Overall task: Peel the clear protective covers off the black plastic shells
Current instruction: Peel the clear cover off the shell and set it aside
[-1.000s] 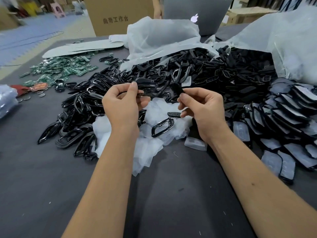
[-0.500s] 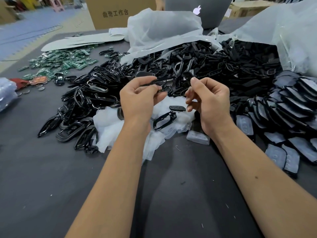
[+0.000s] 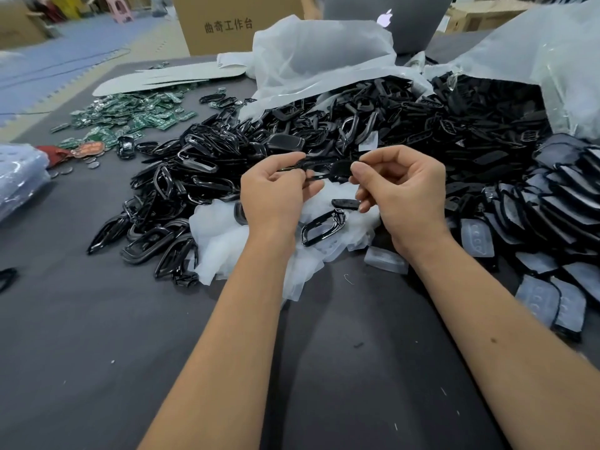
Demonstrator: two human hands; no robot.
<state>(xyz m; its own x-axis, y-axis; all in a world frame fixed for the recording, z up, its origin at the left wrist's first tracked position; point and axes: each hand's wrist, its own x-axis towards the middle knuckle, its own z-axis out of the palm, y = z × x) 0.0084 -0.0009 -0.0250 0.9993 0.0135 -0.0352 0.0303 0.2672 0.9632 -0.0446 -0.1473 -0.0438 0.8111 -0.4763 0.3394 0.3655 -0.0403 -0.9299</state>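
Observation:
Both hands hold one black plastic shell [image 3: 328,168] above the table, in front of a big heap of black shells [image 3: 324,131]. My left hand [image 3: 276,193] pinches its left end between thumb and fingers. My right hand [image 3: 402,190] pinches its right end at the fingertips. Whether a clear cover is on it I cannot tell. Below the hands lies a pile of peeled clear covers [image 3: 233,245] with a black frame [image 3: 321,227] on top. Shells with covers still on them lie in rows at the right [image 3: 552,216].
Green circuit boards [image 3: 130,115] lie at the far left. A cardboard box [image 3: 233,21] and a laptop [image 3: 389,17] stand at the back, with clear plastic bags [image 3: 535,60] beside them. Another clear bag [image 3: 19,177] sits at the left edge. The dark table [image 3: 97,352] stretches toward me.
The hands have come closer together, with the left hand shifting right. Both now grip the same shell between them. The view has shifted slightly.

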